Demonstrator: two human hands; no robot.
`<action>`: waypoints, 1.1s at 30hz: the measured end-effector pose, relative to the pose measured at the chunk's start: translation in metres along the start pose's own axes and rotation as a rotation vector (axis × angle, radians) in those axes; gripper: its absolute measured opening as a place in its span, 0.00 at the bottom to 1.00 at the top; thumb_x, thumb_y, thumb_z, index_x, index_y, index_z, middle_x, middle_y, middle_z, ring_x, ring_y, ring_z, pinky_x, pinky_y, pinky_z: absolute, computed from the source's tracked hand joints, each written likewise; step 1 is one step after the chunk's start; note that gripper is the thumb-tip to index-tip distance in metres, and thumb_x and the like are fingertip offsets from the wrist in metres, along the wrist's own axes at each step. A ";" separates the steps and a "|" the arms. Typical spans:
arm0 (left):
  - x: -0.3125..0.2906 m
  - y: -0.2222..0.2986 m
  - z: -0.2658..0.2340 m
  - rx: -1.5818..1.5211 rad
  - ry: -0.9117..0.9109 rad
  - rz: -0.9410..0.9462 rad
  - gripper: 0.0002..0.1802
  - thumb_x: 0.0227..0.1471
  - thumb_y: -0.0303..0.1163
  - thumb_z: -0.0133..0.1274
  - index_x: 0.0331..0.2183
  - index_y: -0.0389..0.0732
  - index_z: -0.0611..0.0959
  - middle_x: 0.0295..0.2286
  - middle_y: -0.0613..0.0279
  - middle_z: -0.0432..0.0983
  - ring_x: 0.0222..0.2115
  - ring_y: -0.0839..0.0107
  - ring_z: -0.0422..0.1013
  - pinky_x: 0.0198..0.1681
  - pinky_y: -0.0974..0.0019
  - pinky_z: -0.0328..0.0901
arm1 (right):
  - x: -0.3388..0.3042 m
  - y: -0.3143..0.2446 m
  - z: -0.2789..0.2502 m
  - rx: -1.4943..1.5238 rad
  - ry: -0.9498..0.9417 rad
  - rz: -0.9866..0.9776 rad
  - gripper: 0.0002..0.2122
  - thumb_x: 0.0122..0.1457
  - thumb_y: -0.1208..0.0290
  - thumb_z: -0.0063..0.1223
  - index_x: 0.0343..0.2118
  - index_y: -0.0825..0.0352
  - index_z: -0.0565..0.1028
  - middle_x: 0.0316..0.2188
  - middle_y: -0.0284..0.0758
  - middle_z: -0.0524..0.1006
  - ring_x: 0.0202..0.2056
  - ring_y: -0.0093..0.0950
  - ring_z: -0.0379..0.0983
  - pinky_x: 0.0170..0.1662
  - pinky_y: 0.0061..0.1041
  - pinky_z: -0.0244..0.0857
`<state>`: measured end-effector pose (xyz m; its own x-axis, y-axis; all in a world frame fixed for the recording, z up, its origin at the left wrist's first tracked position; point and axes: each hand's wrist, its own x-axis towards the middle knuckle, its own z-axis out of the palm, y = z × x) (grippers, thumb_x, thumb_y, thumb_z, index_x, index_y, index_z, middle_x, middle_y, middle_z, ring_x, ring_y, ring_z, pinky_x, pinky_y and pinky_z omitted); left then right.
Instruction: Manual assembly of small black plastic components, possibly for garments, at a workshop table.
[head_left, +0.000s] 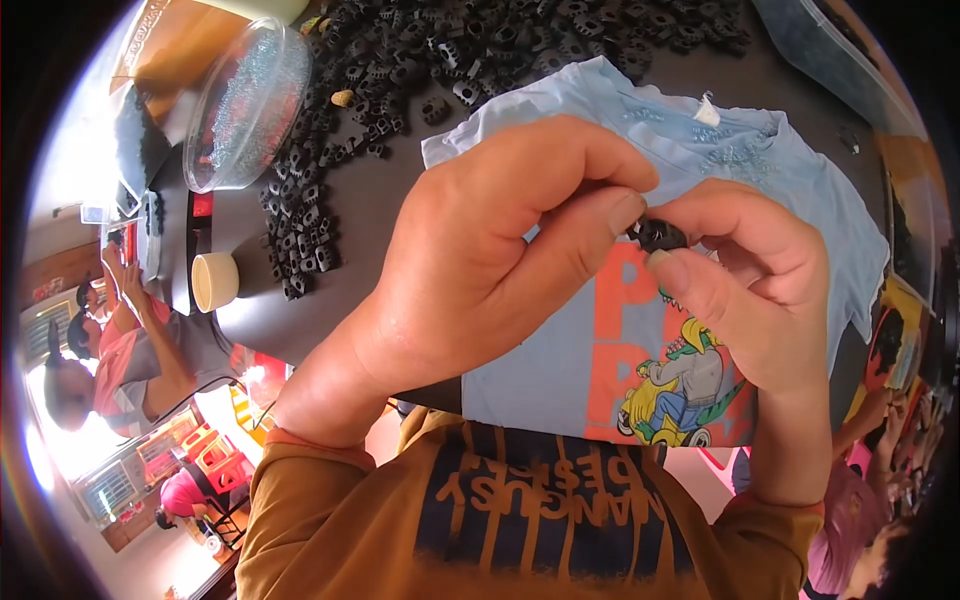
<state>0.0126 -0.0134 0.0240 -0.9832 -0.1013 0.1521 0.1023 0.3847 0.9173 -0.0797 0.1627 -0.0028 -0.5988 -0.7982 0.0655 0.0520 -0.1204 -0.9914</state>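
Observation:
Between the thumb and fingers of my right hand is a small black plastic part. My left hand is closed in a pinch, its fingertips at the left end of that part. Whatever the left fingertips hold is too small to make out. Both hands are above a light blue T-shirt with a cartoon print, spread on the dark table. Tiny clear bluish pieces lie scattered on the shirt near its collar.
A large heap of black plastic parts covers the table's far side. To the left stand a clear round tub of tiny bluish pieces and a cream cup. A clear bin is at the far right. Other people sit at both sides.

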 end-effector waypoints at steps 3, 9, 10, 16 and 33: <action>0.000 0.001 -0.002 -0.068 -0.013 -0.043 0.09 0.53 0.23 0.47 0.37 0.30 0.77 0.26 0.67 0.70 0.24 0.84 0.64 0.29 0.80 0.59 | 0.001 0.001 -0.002 -0.038 -0.017 -0.019 0.10 0.49 0.81 0.56 0.35 0.75 0.73 0.30 0.34 0.73 0.31 0.20 0.69 0.35 0.16 0.61; 0.001 -0.001 -0.003 -0.117 -0.030 -0.059 0.10 0.51 0.23 0.50 0.37 0.30 0.77 0.26 0.66 0.72 0.24 0.83 0.66 0.28 0.80 0.60 | 0.000 0.000 0.000 -0.015 0.012 -0.003 0.10 0.49 0.80 0.56 0.35 0.76 0.73 0.31 0.36 0.73 0.33 0.21 0.69 0.37 0.17 0.61; 0.000 0.000 -0.002 -0.276 -0.010 -0.170 0.11 0.51 0.24 0.50 0.38 0.30 0.77 0.26 0.65 0.72 0.24 0.83 0.66 0.28 0.80 0.61 | 0.000 0.000 0.000 -0.014 0.015 -0.011 0.10 0.49 0.80 0.56 0.35 0.76 0.73 0.31 0.36 0.73 0.33 0.21 0.69 0.37 0.17 0.61; 0.002 0.003 -0.003 -0.547 -0.040 -0.316 0.09 0.50 0.24 0.52 0.36 0.31 0.76 0.26 0.64 0.73 0.24 0.82 0.66 0.28 0.80 0.61 | 0.001 -0.005 -0.002 -0.105 -0.054 -0.061 0.10 0.50 0.81 0.56 0.36 0.76 0.73 0.31 0.36 0.72 0.33 0.21 0.69 0.37 0.17 0.61; 0.000 -0.007 -0.004 -0.084 -0.088 -0.009 0.09 0.49 0.16 0.50 0.36 0.30 0.76 0.28 0.60 0.71 0.24 0.80 0.68 0.28 0.78 0.62 | 0.000 -0.001 -0.002 -0.254 -0.021 -0.088 0.07 0.49 0.83 0.55 0.33 0.76 0.73 0.30 0.36 0.72 0.30 0.22 0.69 0.32 0.16 0.62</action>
<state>0.0123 -0.0199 0.0186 -0.9932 -0.0225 0.1141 0.1018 0.3057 0.9467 -0.0812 0.1635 -0.0017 -0.5751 -0.8037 0.1528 -0.2034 -0.0405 -0.9783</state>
